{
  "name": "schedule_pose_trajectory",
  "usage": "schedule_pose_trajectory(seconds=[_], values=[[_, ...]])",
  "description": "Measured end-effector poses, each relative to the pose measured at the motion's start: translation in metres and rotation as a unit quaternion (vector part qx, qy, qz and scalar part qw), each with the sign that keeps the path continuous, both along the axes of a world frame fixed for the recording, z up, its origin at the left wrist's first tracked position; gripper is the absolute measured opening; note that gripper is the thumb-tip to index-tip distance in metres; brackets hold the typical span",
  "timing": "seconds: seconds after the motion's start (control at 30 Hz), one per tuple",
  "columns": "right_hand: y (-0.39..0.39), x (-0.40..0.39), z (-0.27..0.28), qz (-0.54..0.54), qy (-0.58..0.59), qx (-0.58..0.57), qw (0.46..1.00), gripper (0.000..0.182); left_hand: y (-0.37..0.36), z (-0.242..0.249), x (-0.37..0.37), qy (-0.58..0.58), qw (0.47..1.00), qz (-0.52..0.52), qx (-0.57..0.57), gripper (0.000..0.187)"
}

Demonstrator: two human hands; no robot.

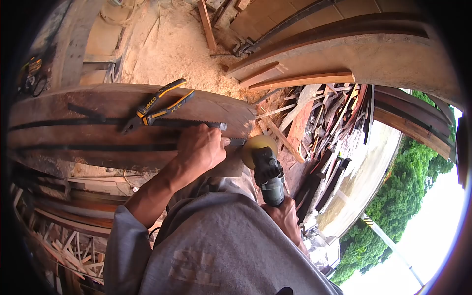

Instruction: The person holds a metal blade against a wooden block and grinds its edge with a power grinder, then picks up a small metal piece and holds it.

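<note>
My left hand (202, 146) is closed over a long dark saw blade (123, 147) lying along a wide wooden plank (228, 110). The blade's end sticks out past my fingers, right at the yellowish disc of an angle grinder (272, 187). Lower right, my right hand (285, 216) wraps round the grinder's rear body. A second dark strip (189, 123) with a toothed edge runs just beyond my left knuckles. Combination pliers (152, 107) with yellow-and-black handles rest across this strip, jaws toward the left.
Offcuts and thin wood strips (339, 113) are heaped to the right of the plank. Curved timber pieces (305, 78) lie at the upper right. Sawdust (172, 44) covers the ground beyond the plank. More stacked wood (73, 216) sits at the lower left.
</note>
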State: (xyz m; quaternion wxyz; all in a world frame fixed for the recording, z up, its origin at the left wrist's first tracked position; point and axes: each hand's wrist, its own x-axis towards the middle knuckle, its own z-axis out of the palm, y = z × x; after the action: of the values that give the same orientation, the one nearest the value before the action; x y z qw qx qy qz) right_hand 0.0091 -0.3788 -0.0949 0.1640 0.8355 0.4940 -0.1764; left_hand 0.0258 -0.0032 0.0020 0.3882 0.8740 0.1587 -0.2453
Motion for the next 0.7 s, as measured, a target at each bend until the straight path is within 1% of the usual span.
schedule_pose_trajectory(seconds=[0.07,0.17,0.23,0.27,0.3,0.33,0.37,0.43,0.47,0.6,0.7], values=[[-0.001,-0.004,0.001,-0.001,0.008,-0.021,1.000,0.038,-0.004,-0.002,-0.003,-0.034,0.999,0.013,0.014,0.028],[0.022,0.006,0.008,-0.055,0.020,0.115,0.992,0.036,-0.006,-0.009,-0.007,-0.064,0.997,0.028,0.011,0.028],[0.046,0.021,0.013,-0.079,0.032,0.212,0.974,0.036,-0.004,-0.011,-0.006,-0.056,0.998,0.025,0.008,0.028],[0.052,0.025,0.021,-0.131,0.089,0.191,0.969,0.031,-0.004,-0.011,-0.006,-0.047,0.999,0.015,0.001,0.028],[0.055,0.028,0.031,-0.152,0.108,0.184,0.965,0.030,-0.004,-0.012,-0.007,-0.047,0.999,0.015,0.000,0.028],[0.058,0.029,0.038,-0.164,0.118,0.183,0.962,0.029,-0.006,-0.013,-0.009,-0.070,0.997,0.026,-0.001,0.028],[0.060,0.029,0.042,-0.170,0.113,0.185,0.961,0.028,-0.007,-0.014,-0.009,-0.094,0.995,0.037,-0.001,0.028],[0.063,0.032,0.051,-0.189,0.112,0.194,0.956,0.026,-0.006,-0.010,-0.007,-0.082,0.996,0.027,0.000,0.027],[0.065,0.033,0.059,-0.209,0.117,0.201,0.950,0.026,-0.004,-0.008,-0.006,-0.067,0.998,0.020,0.003,0.027],[0.076,0.041,0.099,-0.311,0.143,0.216,0.914,0.023,-0.006,-0.010,-0.008,-0.074,0.996,0.043,-0.014,0.030],[0.085,0.051,0.116,-0.375,0.159,0.228,0.885,0.022,-0.008,-0.018,-0.011,-0.111,0.993,0.031,0.006,0.027]])
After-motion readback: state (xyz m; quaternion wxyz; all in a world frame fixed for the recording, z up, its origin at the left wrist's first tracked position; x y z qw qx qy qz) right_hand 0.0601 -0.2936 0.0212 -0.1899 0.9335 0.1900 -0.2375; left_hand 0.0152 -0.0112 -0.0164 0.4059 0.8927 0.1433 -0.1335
